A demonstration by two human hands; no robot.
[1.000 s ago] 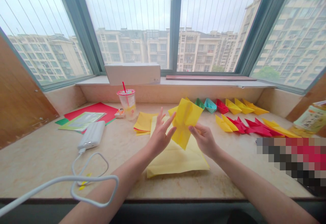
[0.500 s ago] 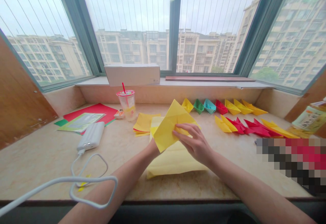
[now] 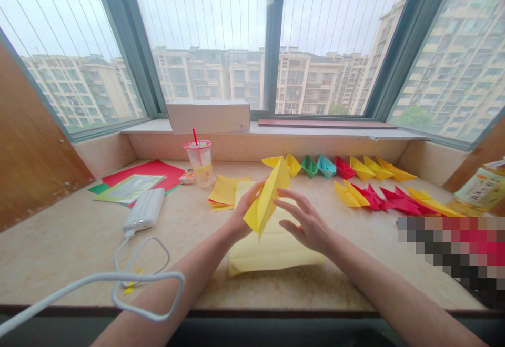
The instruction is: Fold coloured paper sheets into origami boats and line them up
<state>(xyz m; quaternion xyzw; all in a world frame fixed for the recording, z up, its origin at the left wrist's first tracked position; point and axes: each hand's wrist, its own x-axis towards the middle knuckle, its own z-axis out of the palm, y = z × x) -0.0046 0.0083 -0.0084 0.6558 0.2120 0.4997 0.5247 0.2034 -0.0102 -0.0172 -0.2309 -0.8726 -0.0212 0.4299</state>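
A piece of folded yellow origami paper (image 3: pixel 269 194) is raised above the counter, creased down its middle and tilted, with a flap sticking out at the top. My left hand (image 3: pixel 245 207) grips it from the left and behind; part of those fingers is hidden by the paper. On its right side, my right hand (image 3: pixel 305 221) has its fingers spread, the upper fingertips touching or very close to the paper. Beneath both hands lies a pale yellow sheet (image 3: pixel 276 255). To the left sits a stack of square coloured paper (image 3: pixel 224 189), yellow on top.
Paper boats (image 3: pixel 326 165) in several colours line the back right, with more red and yellow folded pieces (image 3: pixel 390 200) before them. A plastic cup (image 3: pixel 199 160), a white power bank (image 3: pixel 144 207) with its cable (image 3: pixel 145 278), and red sheets (image 3: pixel 148 171) are on the left. A bottle (image 3: pixel 483 184) stands far right.
The yellow paper has turned from a flat diamond facing me to a narrow, edge-on view. My left hand now shows beside it, and my right hand's fingers have spread.
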